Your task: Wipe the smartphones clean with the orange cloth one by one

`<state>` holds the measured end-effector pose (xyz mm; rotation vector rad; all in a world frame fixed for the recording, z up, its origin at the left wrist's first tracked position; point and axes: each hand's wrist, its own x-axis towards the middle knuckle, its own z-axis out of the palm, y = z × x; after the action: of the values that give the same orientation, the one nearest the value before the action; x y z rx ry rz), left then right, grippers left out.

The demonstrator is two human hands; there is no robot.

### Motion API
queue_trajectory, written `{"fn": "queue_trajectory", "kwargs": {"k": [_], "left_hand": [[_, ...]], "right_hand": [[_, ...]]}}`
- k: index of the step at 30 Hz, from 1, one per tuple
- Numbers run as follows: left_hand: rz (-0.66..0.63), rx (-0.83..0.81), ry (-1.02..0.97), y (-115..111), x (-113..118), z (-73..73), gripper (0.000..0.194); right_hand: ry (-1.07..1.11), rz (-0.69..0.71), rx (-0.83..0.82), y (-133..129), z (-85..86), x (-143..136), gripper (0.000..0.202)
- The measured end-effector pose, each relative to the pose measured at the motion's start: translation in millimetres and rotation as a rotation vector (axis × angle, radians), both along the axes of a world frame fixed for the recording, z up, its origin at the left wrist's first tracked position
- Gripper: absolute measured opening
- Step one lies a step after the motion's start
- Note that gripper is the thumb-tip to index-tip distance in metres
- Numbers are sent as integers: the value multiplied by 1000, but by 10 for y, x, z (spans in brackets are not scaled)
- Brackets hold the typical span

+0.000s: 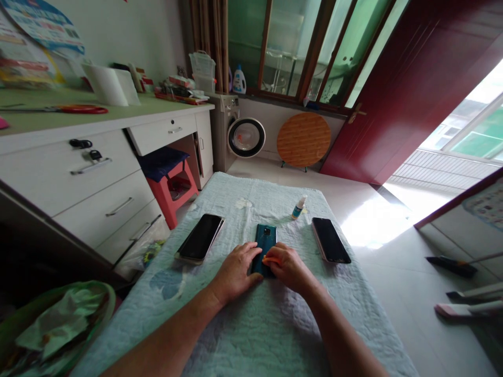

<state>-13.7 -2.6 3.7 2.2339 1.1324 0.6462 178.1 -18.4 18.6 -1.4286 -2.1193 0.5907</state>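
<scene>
Daylight enters through the doorway at right, producing glare on the floor [383, 222]. Left side dim; wide-angle distortion at edges.

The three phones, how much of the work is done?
The middle phone is in hand: the left hand steadies it while the right hand holds something orange, maybe a cloth, against its back. So its back seems unfinished. The left phone and right phone lie untouched, screens up; I can't tell whether they're done.

A single head-worn view — looking forward and down over the person's hands [261, 260], into the room beyond.
</scene>
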Motion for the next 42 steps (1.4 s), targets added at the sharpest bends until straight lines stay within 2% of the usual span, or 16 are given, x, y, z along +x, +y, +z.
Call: {"fn": "queue_trajectory", "kwargs": {"k": [6,14,16,21,25,29,37,42], "left_hand": [[-11,9,14,4,2,1,55],[-15,21,-3,6,0,-19,54],[-17,18,2,8,-2,-20,53],[-36,12,22,9,-7,-7,56],[-40,11,30,5,-11,11,57],[-32,11,34,11,-11,3,57],[-11,15,47,10,-7,0,58],[-17,15,47,6,-9,19,57]], "right_hand": [[36,-60,31,52,-69,4,12],[49,-222,99,181,-125,1,17],[27,-211,103,172,-123,-8,18],[8,-80,88,77,-94,-52,21],[15,-62,67,81,-69,-63,20],[-10,-102,71,239,-65,-2,18],[-50,-286,108,667,-127,98,21],[-104,-370,97,801,-161,66,25]]}}
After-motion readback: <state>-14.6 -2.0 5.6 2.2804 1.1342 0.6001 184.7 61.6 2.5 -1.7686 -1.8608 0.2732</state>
